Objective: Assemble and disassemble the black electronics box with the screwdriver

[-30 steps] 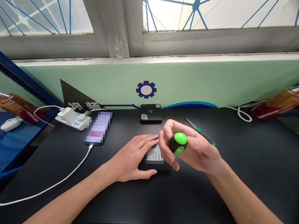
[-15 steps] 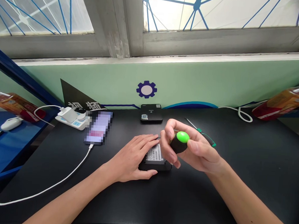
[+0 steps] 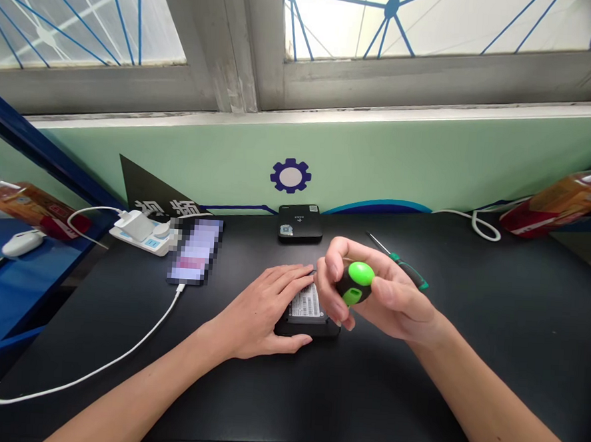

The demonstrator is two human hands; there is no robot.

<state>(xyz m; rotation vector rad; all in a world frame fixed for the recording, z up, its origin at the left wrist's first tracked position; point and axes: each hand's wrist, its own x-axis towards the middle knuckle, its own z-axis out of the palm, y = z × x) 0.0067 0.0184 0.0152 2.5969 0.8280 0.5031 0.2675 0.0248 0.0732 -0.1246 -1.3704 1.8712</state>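
Green-ended handle [image 3: 361,274] gripped, labelled device [image 3: 307,304] flat

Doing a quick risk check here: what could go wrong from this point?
1. Slip: the left hand rests on the black device, close to the green-and-black handle in the right hand; a slip might hurt those fingers.
2. Misplacement: the handle's far end is hidden, so poor alignment could go unnoticed.
3. Knock: the loose screwdriver behind the right hand might get bumped.

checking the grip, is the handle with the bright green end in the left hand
No, the green-ended handle is in the right hand, while the left hand lies partly over the labelled black device.
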